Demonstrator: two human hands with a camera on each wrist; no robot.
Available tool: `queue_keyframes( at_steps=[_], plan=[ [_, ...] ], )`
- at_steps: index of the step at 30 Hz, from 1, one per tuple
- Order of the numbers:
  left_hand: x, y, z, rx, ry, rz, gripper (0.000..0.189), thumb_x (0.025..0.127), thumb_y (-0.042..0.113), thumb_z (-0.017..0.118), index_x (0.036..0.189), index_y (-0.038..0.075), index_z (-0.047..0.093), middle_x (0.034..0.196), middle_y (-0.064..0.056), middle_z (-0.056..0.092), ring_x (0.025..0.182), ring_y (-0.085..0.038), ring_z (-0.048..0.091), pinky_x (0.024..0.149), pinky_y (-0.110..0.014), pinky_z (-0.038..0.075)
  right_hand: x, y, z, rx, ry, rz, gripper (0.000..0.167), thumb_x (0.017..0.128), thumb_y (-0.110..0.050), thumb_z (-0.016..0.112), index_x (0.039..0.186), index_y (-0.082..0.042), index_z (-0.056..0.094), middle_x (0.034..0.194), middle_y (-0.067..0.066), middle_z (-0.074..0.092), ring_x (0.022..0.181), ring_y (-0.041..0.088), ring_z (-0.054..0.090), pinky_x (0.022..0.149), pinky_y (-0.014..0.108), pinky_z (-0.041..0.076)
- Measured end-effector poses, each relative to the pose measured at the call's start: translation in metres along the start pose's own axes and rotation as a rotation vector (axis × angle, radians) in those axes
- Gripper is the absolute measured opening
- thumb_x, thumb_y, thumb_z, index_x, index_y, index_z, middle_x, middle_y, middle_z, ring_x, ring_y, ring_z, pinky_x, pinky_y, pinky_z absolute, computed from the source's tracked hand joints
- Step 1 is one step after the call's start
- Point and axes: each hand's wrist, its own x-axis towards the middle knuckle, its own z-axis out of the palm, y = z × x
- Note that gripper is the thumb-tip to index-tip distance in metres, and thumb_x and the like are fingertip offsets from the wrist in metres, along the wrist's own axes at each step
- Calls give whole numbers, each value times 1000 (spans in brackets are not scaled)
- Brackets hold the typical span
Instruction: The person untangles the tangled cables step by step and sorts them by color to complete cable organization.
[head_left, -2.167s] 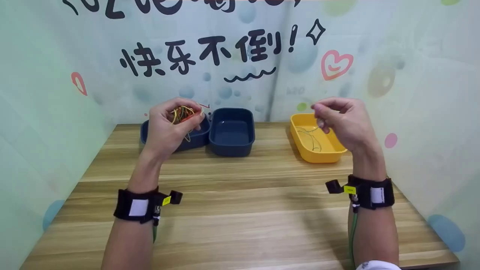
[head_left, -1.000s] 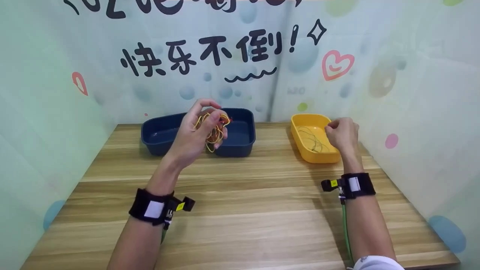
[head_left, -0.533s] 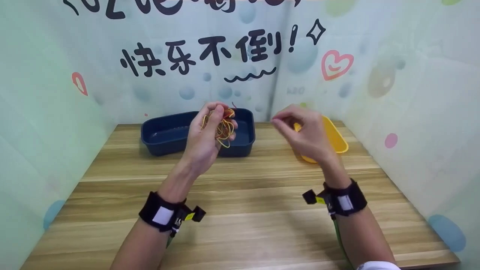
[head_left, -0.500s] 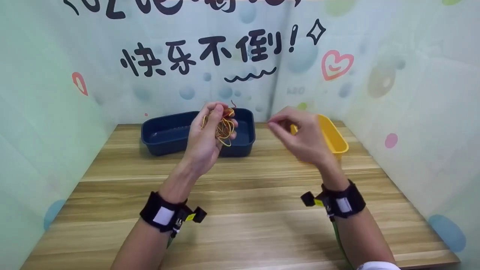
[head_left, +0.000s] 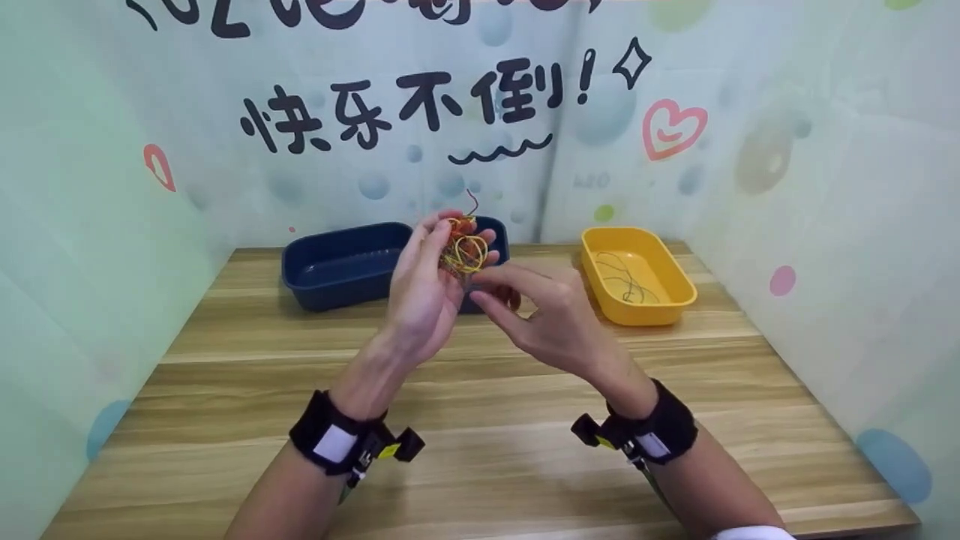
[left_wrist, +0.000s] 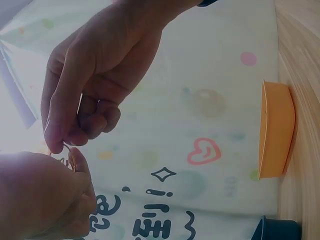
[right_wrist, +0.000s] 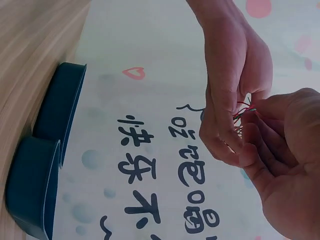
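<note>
In the head view my left hand (head_left: 424,292) holds a tangled bundle of thin wires (head_left: 466,251) in yellow, red and green, palm side up. One red end stands up above the bundle. My right hand (head_left: 551,311) is beside it, thumb and index tip slightly apart, right at the bundle's lower edge. The left wrist view has the fingertips of the right hand (left_wrist: 95,75) over the left hand (left_wrist: 42,195), with a strand between. Red and green wires (right_wrist: 245,107) show between both hands in the right wrist view; the left hand hides part of the bundle.
A long dark blue box (head_left: 337,289) stands at the back left, with a second blue box (head_left: 491,225) partly hidden behind the hands. To the right is a yellow box (head_left: 649,315) holding several thin green wires (head_left: 634,289). A printed curtain (head_left: 750,67) rises behind the wooden table (head_left: 480,450).
My right hand has come away from the yellow box, leftward to the bundle. My left hand has moved right with the bundle. The green wires that hung from my right hand lie in the yellow box.
</note>
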Motion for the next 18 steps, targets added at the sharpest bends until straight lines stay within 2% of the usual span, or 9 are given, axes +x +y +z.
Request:
queue_keyframes(
  at_steps=[3, 6, 10, 13, 15, 18],
  plan=[
    [-3, -2, 5, -29, -8, -1, 29, 108, 19, 34, 130, 1, 38, 127, -22, 47, 123, -37, 50, 100, -47, 44, 2, -1, -1, -43, 69, -13, 21, 87, -12, 74, 107, -7, 72, 94, -3, 68, 73, 8, 60, 64, 18, 49],
    [-6, -3, 9, -26, -33, -10, 29, 108, 19, 33, 132, 3, 37, 130, -23, 47, 123, -37, 50, 94, -43, 49, 6, -6, -2, -70, 116, -38, 17, 84, -8, 77, 100, -5, 73, 94, 1, 68, 74, 12, 61, 64, 19, 50],
    [-9, -3, 11, -1, -66, -10, 30, 107, 19, 37, 133, 4, 38, 130, -24, 49, 121, -39, 50, 86, -38, 52, 14, -17, -6, -54, 162, -33, 13, 80, 2, 77, 92, -2, 73, 88, 6, 67, 69, 15, 58, 60, 23, 48],
    [-8, -3, 10, 18, -83, 20, 30, 106, 17, 43, 132, 3, 40, 125, -24, 51, 116, -41, 52, 84, -35, 53, 17, -24, -10, 28, 174, 38, 12, 79, 7, 75, 88, 0, 72, 83, 7, 66, 66, 16, 56, 56, 28, 48],
    [-7, -4, 9, 59, -102, 48, 30, 104, 15, 47, 131, 3, 40, 123, -24, 51, 111, -40, 54, 81, -34, 53, 18, -26, -12, 121, 167, 110, 10, 81, 8, 74, 88, 1, 72, 82, 9, 65, 66, 18, 56, 55, 30, 49],
    [-6, -5, 7, 186, -127, 109, 32, 101, 14, 54, 130, 4, 42, 123, -23, 51, 107, -35, 56, 81, -35, 53, 17, -27, -15, 295, 140, 233, 7, 84, 9, 70, 88, 4, 70, 84, 13, 66, 69, 22, 58, 58, 31, 52]
  ],
)
